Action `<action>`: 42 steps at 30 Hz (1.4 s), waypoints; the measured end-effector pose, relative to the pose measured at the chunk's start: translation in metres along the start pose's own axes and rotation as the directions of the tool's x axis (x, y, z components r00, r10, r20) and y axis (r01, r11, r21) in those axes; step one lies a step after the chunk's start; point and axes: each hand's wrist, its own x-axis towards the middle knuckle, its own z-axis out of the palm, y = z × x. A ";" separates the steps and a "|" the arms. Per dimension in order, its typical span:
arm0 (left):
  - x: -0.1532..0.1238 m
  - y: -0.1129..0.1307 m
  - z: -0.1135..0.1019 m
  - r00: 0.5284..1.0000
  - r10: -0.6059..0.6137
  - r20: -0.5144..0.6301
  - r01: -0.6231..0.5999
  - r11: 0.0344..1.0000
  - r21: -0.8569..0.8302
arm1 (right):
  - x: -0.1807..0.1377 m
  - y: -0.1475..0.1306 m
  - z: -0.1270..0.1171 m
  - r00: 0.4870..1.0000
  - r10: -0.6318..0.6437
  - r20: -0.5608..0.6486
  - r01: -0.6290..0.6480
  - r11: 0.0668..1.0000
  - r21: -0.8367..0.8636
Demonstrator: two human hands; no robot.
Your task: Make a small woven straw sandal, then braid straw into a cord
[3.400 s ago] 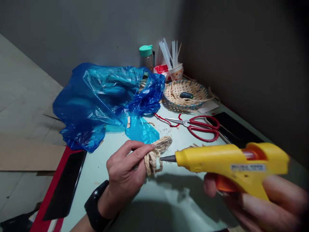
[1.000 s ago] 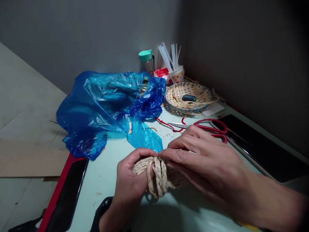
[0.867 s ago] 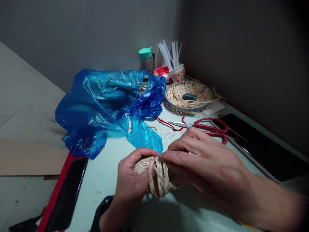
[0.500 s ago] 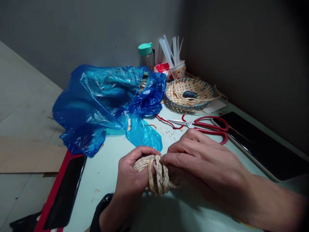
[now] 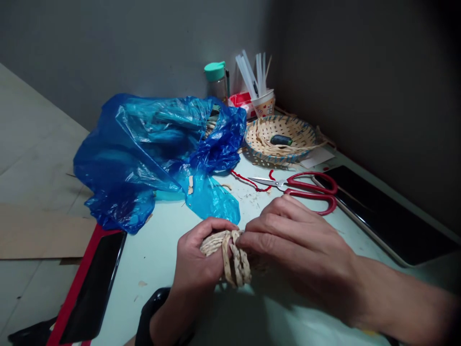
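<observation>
A small bundle of braided straw cord [image 5: 230,254] sits between both hands just above the pale table [image 5: 158,269]. My left hand [image 5: 196,262] is curled around its left end, thumb over the top. My right hand [image 5: 298,250] covers the right end, fingers pressed together against the braid. Loops of the braid hang down between the two hands. A black wristband [image 5: 147,317] shows on my left wrist.
A crumpled blue plastic bag [image 5: 151,149] lies behind the hands. Red-handled scissors [image 5: 306,187] and a red cord [image 5: 252,181] lie to the right. Behind them are a woven basket [image 5: 281,144], a cup of white sticks [image 5: 261,96] and a teal-capped bottle [image 5: 216,79]. Dark panels [image 5: 382,211] flank the table.
The yellow glue gun held 3.4 s ago has left my right hand, which came onto the braid. Over the last second both hands stay pressed on the bundle, barely shifting.
</observation>
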 end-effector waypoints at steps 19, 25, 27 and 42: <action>0.009 -0.001 -0.022 0.953 0.293 -0.078 -0.285 0.954 0.095 | 0.003 0.012 -0.028 0.945 0.242 -0.221 -0.236 0.970 0.050; 0.010 0.003 -0.031 0.899 0.438 0.000 -0.431 0.885 0.175 | 0.005 0.013 -0.020 0.955 0.284 0.083 -0.285 0.958 0.005; 0.011 0.002 -0.032 0.879 0.476 0.034 -0.473 0.860 0.191 | 0.005 0.012 -0.017 0.943 0.247 0.222 -0.258 0.966 0.025; -0.007 0.011 -0.013 0.785 0.609 -0.113 -0.509 0.739 0.442 | -0.005 0.016 -0.001 0.982 -0.102 -0.159 0.025 0.905 -0.425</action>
